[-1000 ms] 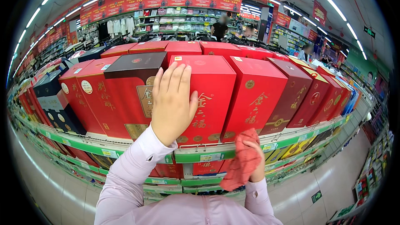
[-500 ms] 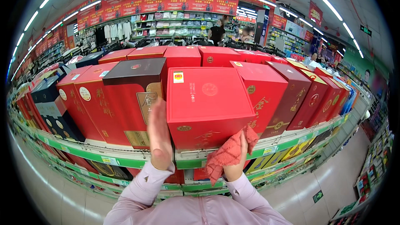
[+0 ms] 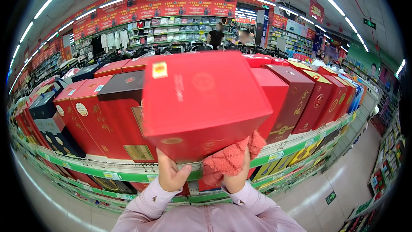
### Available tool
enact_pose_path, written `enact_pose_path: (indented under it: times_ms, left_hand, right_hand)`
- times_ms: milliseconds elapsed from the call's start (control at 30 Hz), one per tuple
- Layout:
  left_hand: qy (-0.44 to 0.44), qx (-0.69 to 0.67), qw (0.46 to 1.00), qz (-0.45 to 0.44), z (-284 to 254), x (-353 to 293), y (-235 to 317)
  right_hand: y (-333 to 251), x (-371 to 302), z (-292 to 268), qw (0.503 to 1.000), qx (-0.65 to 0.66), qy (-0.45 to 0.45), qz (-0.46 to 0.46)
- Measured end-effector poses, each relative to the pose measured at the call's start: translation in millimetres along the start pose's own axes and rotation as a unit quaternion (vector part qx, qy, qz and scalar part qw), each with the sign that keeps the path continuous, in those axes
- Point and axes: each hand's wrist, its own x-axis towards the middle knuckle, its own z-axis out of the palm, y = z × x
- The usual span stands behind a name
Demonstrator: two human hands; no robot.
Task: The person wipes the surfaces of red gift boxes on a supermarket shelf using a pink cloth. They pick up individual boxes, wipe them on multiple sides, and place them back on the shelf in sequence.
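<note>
A large red gift box (image 3: 206,99) with a small yellow-and-white label on its top is pulled out over the front of the shelf, close to me and tilted. My left hand (image 3: 171,174) grips its lower left part, with the thumb showing and the fingers partly hidden under the box. At the lower right, my right hand (image 3: 238,175) holds a crumpled coral-red cloth (image 3: 227,161) against the box's bottom edge. The cloth covers some of that hand's fingers.
More boxed goods line the shelf: a red box with a dark lid (image 3: 122,120) to the left, a maroon box (image 3: 292,99) to the right. A green-edged shelf rail (image 3: 103,172) runs below. Farther back, a person in black (image 3: 215,37) stands before stocked shelves.
The red box has come nearer and risen off the shelf, tilting. My left hand has moved from the box's side down to its lower part. The cloth stays in my right hand.
</note>
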Motion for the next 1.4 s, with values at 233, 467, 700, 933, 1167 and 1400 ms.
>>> enact_pose_path:
  times_ms: [233,467,700,933,1167,1400]
  left_hand:
    - [-0.122,0.071,0.989,0.033,-27.7,-23.3,49.1]
    - [0.005,0.005,0.994,-0.113,-6.4,-69.0,27.9]
    - [0.039,-0.015,0.973,-0.227,0.5,-69.5,19.5]
    - [0.045,-0.002,0.971,-0.235,-1.4,-59.3,16.8]
    - [-0.004,0.005,0.974,-0.224,-30.1,-66.2,-17.1]
    - [0.008,-0.125,0.962,-0.241,-27.6,-61.0,-34.6]
  right_hand:
    - [-67.6,-5.3,-24.5,0.995,0.050,-0.050,0.074]
    - [-56.8,-32.9,-37.3,0.979,-0.183,-0.055,-0.073]
    - [-34.6,-39.8,-37.7,0.971,-0.224,-0.085,0.012]
    - [-47.2,-27.5,-27.9,0.959,-0.266,-0.100,0.007]
    - [-51.0,-25.7,-18.7,0.959,-0.263,-0.095,0.040]
    - [-49.4,-26.4,-16.6,0.959,-0.267,-0.090,0.033]
